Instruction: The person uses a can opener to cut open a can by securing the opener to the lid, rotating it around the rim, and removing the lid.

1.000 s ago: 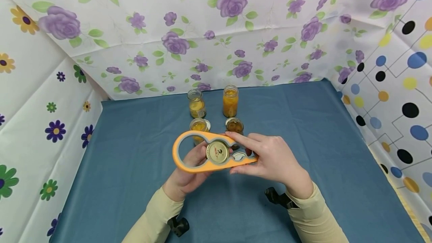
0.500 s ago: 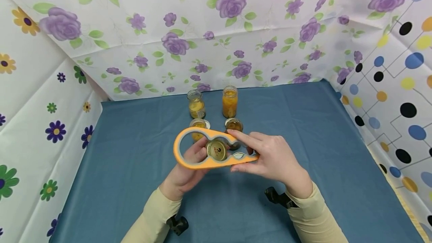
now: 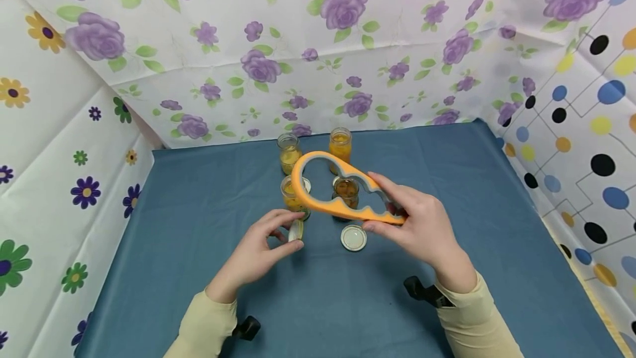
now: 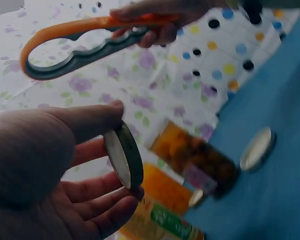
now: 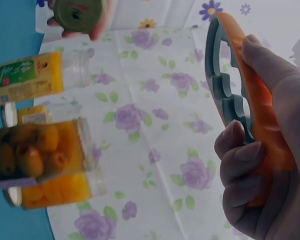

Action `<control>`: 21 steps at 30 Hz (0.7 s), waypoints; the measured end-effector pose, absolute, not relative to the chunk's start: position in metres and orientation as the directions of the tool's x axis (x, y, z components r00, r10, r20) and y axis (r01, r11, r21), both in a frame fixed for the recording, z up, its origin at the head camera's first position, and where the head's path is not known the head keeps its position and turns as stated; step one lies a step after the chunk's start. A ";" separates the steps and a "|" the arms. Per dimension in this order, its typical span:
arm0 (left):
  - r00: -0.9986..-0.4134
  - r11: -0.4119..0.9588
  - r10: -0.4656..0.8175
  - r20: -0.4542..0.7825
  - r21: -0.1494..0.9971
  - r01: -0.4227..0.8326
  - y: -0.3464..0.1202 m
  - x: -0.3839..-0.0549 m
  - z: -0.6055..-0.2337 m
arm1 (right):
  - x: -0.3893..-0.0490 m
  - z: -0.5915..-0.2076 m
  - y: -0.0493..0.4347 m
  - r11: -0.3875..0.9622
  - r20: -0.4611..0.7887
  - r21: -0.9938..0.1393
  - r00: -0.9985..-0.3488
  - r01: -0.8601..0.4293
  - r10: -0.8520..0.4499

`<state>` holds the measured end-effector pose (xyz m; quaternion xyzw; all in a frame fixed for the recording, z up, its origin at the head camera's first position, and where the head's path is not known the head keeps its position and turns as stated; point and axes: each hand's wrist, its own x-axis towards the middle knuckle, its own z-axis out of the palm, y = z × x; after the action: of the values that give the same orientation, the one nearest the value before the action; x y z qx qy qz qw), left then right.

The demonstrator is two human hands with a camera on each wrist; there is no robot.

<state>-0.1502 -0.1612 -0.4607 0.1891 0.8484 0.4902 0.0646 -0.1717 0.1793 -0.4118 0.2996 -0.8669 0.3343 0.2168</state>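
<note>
My left hand (image 3: 253, 250) pinches a gold metal jar lid (image 3: 296, 230) between thumb and fingers. The lid stands on edge, its pale underside toward the palm in the left wrist view. Higher and to the right, my right hand (image 3: 422, 220) grips an orange jar opener (image 3: 297, 178) with a grey scalloped lining. Its looped end points left and nothing sits inside it. In the head view the opener overlaps an open jar of brownish round fruit (image 5: 32, 155) and a jar with yellow contents (image 3: 289, 199). Another lid (image 3: 354, 238) lies underside up on the cloth, below the opener.
Behind stand two more lidless glass jars, one pale yellow (image 3: 290, 159) and one taller and orange (image 3: 340, 142). White lid edges show beside the front jars. Blue cloth (image 3: 199, 192) covers the table, with a flowered sheet (image 3: 308, 87) hanging behind it.
The left hand has drawn left and down with the gold lid, which was seen within the opener's loop before. The right hand has raised the opener and shifted it right.
</note>
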 end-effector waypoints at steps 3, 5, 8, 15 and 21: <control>-0.913 0.540 0.398 0.093 0.780 0.315 -0.166 -0.150 -0.469 | -0.171 -0.416 0.188 0.614 0.550 -0.480 -0.760 -0.627 -0.346; -0.904 0.584 0.413 0.115 0.728 0.359 -0.167 -0.151 -0.476 | -0.171 -0.420 0.194 0.618 0.529 -0.504 -0.781 -0.603 -0.331; -0.885 0.639 0.442 0.147 0.640 0.426 -0.168 -0.153 -0.487 | -0.170 -0.425 0.202 0.622 0.491 -0.550 -0.818 -0.558 -0.299; -0.830 0.680 0.530 0.170 0.499 0.537 -0.162 -0.159 -0.507 | -0.165 -0.437 0.222 0.641 0.411 -0.637 -0.892 -0.427 -0.186; -0.824 0.685 0.544 0.160 0.483 0.546 -0.158 -0.161 -0.515 | -0.161 -0.444 0.235 0.664 0.394 -0.637 -0.906 -0.391 -0.155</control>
<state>-0.1610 -0.1576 -0.5146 0.2967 0.9177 0.2640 -0.0020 -0.1613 0.2350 -0.4439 0.1520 -0.8990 0.3804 0.1549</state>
